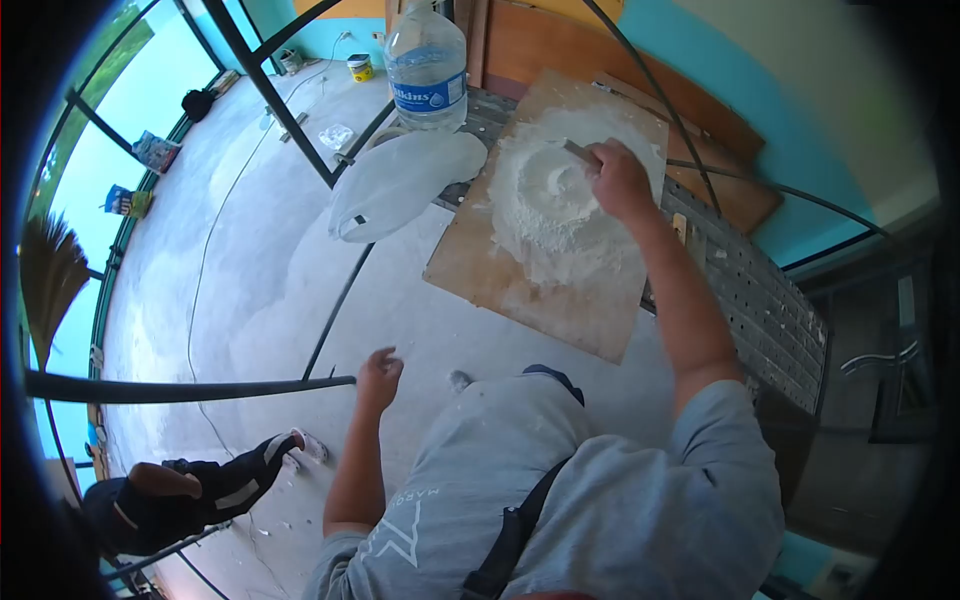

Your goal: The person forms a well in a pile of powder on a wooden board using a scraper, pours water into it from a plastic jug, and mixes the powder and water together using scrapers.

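My right hand (pixel 622 180) is closed around a flat greyish tool (pixel 578 152), which looks like a putty knife; its handle is hidden in my fingers. The tool's end is over a heap of white powder (pixel 530 222) with a hollowed, ring-shaped middle. Under the powder lies a brown board (pixel 470 262) on a perforated metal platform. My left hand (pixel 380 377) hangs low to the left, near the end of a dark scaffold bar (pixel 200 387), fingers loosely bent and holding nothing I can see.
A large water bottle (pixel 428 75) stands beyond the board, with a whitish plastic bag (pixel 405 185) beside it. Dark scaffold tubes (pixel 270 95) cross the view. Another person (pixel 200 495) is at lower left. A cable (pixel 212 235) runs along the floor; a broom (pixel 52 275) stands left.
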